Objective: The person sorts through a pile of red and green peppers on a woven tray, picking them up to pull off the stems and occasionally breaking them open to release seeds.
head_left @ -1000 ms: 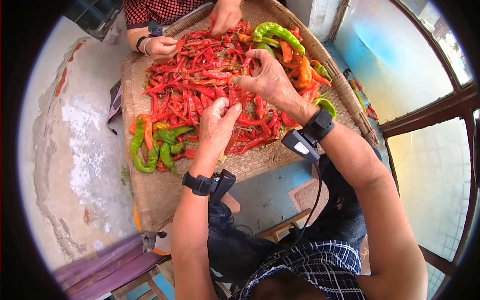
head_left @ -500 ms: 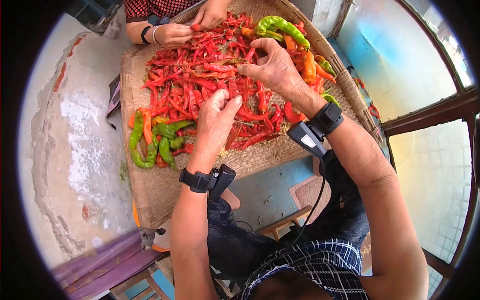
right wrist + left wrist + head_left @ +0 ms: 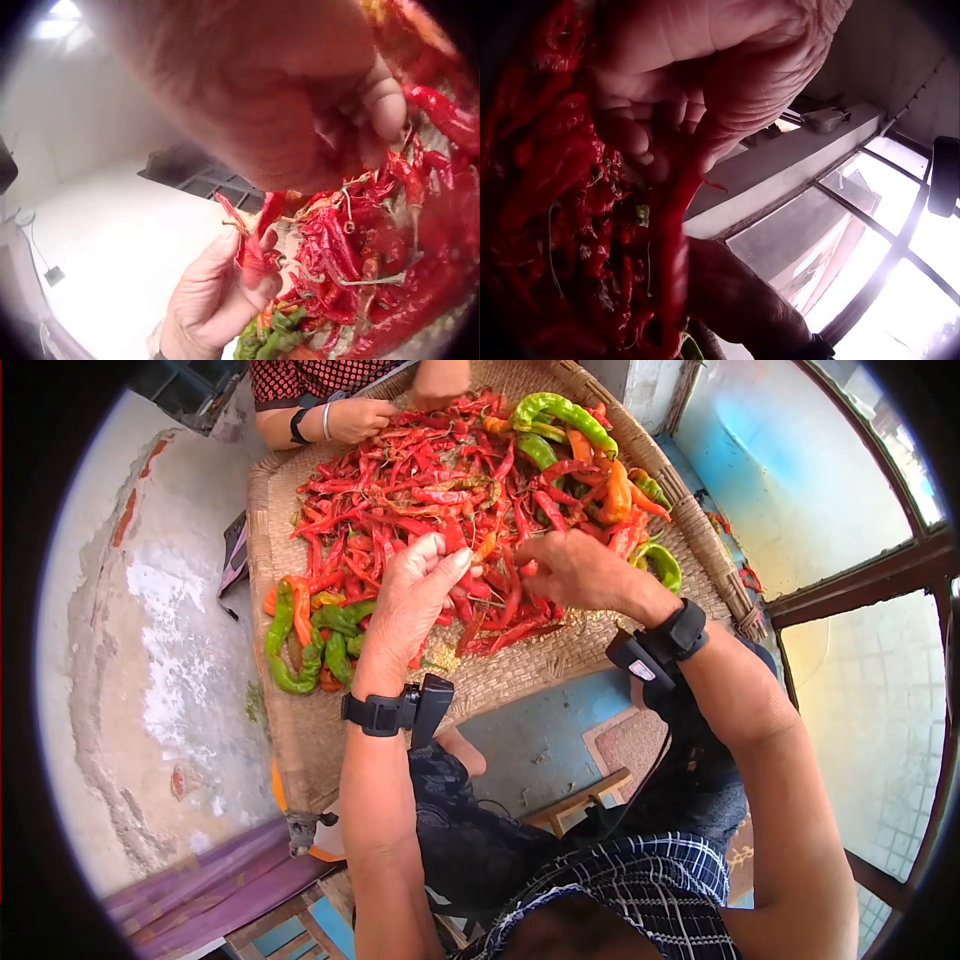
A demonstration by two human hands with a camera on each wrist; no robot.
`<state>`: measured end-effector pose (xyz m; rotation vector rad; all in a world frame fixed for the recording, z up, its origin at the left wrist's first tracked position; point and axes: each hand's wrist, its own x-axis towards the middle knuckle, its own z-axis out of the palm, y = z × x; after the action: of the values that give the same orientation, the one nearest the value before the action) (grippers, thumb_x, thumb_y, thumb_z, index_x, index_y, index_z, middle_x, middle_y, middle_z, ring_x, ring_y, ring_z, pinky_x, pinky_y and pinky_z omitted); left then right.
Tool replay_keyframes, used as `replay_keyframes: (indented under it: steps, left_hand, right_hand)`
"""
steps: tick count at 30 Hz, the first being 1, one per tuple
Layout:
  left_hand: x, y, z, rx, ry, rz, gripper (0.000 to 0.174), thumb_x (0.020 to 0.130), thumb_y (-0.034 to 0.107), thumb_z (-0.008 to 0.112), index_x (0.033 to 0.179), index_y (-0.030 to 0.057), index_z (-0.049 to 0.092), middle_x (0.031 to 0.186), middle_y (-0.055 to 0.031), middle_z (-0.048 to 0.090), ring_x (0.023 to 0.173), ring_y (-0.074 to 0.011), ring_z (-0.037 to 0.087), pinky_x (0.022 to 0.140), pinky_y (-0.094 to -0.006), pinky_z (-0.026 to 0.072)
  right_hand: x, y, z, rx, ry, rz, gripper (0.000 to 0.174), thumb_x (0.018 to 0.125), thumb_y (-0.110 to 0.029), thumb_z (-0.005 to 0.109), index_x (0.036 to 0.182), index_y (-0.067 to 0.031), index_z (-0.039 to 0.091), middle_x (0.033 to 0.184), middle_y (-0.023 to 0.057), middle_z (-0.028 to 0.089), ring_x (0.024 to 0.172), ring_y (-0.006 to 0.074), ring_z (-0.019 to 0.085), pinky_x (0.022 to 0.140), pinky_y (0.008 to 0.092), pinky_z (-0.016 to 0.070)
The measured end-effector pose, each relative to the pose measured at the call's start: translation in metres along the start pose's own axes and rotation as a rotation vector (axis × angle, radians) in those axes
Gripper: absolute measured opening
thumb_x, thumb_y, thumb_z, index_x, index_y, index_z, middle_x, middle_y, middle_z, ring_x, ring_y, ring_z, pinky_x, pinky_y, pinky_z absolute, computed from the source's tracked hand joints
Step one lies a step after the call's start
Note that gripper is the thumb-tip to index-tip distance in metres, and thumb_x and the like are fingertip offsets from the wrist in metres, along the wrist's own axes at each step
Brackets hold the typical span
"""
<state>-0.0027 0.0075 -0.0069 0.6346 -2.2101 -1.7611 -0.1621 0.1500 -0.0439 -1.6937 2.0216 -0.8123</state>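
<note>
Mid-frame in the head view, the left hand (image 3: 408,598) pinches a red pepper (image 3: 255,259); right of it, over the heap (image 3: 355,510), the right hand's (image 3: 580,572) fingers are bent, gripping what I can't tell.

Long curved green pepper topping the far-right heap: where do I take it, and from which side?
I'd pinch across the middle of the green pepper, coming from above. It lies on its side in an arch, nothing covers its middle, and that stretch looks fairly even in width. Its right end sits close to orange peppers, so that end seems tighter.
</note>
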Motion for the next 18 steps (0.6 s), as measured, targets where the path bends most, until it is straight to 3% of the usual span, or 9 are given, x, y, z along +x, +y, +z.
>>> replay_keyframes:
  steps: [1,4,6,8,9,10,12,14,18]
  left_hand:
    - [-0.001,0.001,0.003,-0.036,-0.048,-0.021,0.02,0.091,0.024,0.057,0.1,0.0068,0.06,0.083,0.0029,0.062,0.07,-0.0026,0.053,0.059,-0.0195,0.0423]
    - [0.0,-0.002,0.009,-0.027,-0.117,-0.075,0.018,0.091,0.021,0.056,0.099,0.0061,0.06,0.083,0.001,0.063,0.069,-0.0051,0.054,0.06,-0.0217,0.0442]
    - [0.001,-0.002,0.011,0.162,-0.176,-0.108,0.017,0.091,0.02,0.056,0.096,0.0048,0.06,0.081,-0.0008,0.063,0.066,-0.007,0.055,0.059,-0.0228,0.0447]
    - [0.002,-0.008,0.008,0.24,-0.203,-0.101,0.017,0.091,0.019,0.056,0.095,0.0031,0.06,0.079,-0.0016,0.063,0.062,-0.0076,0.053,0.057,-0.0235,0.0445]
    - [0.001,-0.007,0.007,0.237,-0.149,-0.093,0.017,0.091,0.019,0.055,0.096,0.0032,0.06,0.078,-0.0012,0.062,0.061,-0.0075,0.053,0.057,-0.0235,0.0443]
    - [0.001,-0.007,0.007,0.233,-0.092,-0.086,0.016,0.091,0.018,0.055,0.096,0.0033,0.06,0.078,-0.0008,0.062,0.06,-0.0073,0.052,0.056,-0.0236,0.0442]
    - [0.01,-0.005,0.0,-0.059,0.129,0.039,0.018,0.092,0.014,0.055,0.105,0.0022,0.058,0.079,-0.0008,0.06,0.065,-0.0082,0.055,0.059,-0.021,0.0462]
    - [0.02,-0.007,-0.007,-0.173,0.387,0.306,0.038,0.091,0.015,0.058,0.126,0.0028,0.047,0.105,-0.0078,0.061,0.083,-0.0093,0.057,0.072,-0.0244,0.0478]
    - [0.019,-0.006,-0.009,-0.25,0.673,0.229,0.055,0.091,0.015,0.058,0.138,0.0023,0.033,0.125,-0.0116,0.051,0.099,-0.0132,0.055,0.083,-0.029,0.0464]
  right_hand:
    - [-0.003,-0.005,0.001,0.001,0.006,0.004,0.025,0.079,-0.02,0.062,0.096,-0.0016,0.063,0.086,0.0185,0.065,0.075,0.0353,0.064,0.068,0.0427,0.0517]
    - [-0.004,-0.021,0.0,0.867,-0.003,0.343,0.028,0.084,-0.023,0.058,0.101,-0.0013,0.062,0.086,0.018,0.065,0.072,0.0328,0.063,0.066,0.0395,0.051]
    - [0.003,-0.012,0.004,0.867,0.003,0.317,0.029,0.085,-0.024,0.057,0.102,-0.001,0.062,0.086,0.0179,0.065,0.07,0.0325,0.063,0.062,0.0387,0.0509]
    - [0.014,0.013,0.019,0.329,0.0,0.082,0.026,0.084,-0.022,0.058,0.098,0.0,0.062,0.086,0.0178,0.065,0.071,0.0335,0.064,0.06,0.0408,0.0519]
    - [0.011,0.011,0.019,-0.11,0.106,-0.019,0.022,0.085,-0.022,0.058,0.097,-0.004,0.06,0.088,0.018,0.063,0.069,0.0296,0.063,0.062,0.0413,0.0519]
    - [0.008,0.011,0.016,-0.11,0.104,-0.016,0.022,0.085,-0.022,0.058,0.097,-0.004,0.06,0.088,0.018,0.063,0.069,0.0296,0.063,0.062,0.0413,0.0519]
    - [0.005,0.007,0.007,-0.296,0.337,0.118,0.018,0.082,-0.02,0.061,0.088,-0.0036,0.057,0.083,0.02,0.061,0.073,0.037,0.061,0.064,0.0458,0.0512]
    - [0.009,0.015,0.0,-0.338,0.375,0.142,0.018,0.08,-0.018,0.062,0.087,-0.0036,0.053,0.079,0.0195,0.059,0.072,0.0361,0.062,0.062,0.0463,0.0506]
    - [0.016,0.022,0.0,-0.531,0.217,0.223,0.025,0.079,-0.014,0.061,0.098,-0.0018,0.05,0.075,0.0183,0.061,0.069,0.0338,0.063,0.056,0.0451,0.0495]
